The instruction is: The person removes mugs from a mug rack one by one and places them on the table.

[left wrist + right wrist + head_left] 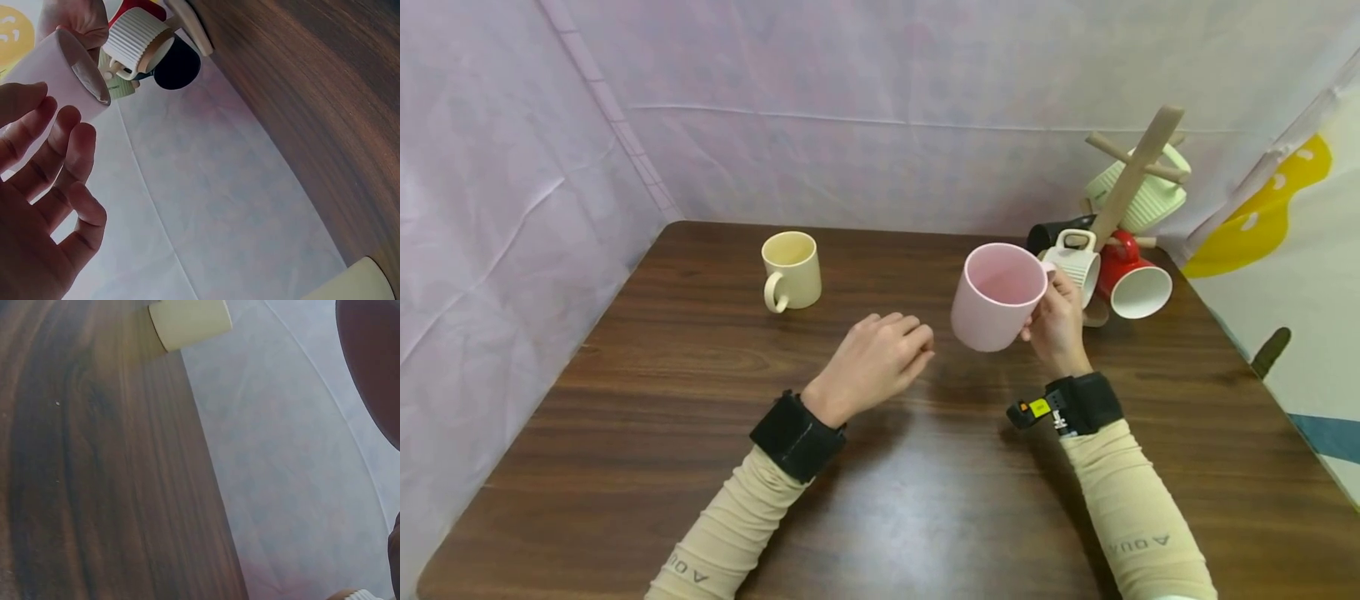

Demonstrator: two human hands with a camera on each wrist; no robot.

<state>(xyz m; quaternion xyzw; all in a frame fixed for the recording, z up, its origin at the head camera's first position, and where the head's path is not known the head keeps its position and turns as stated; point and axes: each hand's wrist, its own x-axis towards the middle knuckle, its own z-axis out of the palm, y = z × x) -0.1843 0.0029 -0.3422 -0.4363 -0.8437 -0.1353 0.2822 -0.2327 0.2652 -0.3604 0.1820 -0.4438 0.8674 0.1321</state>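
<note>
My right hand [1060, 329] grips a pink mug [988, 315] by its handle, above the table, with the mouth tilted up toward the head camera. To the left of that mug is my left hand [876, 360], palm down in the head view, its fingers loosely bent and holding nothing. In the left wrist view those fingers [75, 156] overlap the pink mug's side. Farther left, a pale yellow mug [802, 283] stands upright on the table, its handle toward the front.
At the back right, a wooden mug stand [1122, 196] bears a light green mug [1152, 206], a white ribbed mug [1078, 268], a red mug [1122, 268] and a black mug [1045, 239]. Pale cloth [865, 167] hangs behind the brown table [662, 375].
</note>
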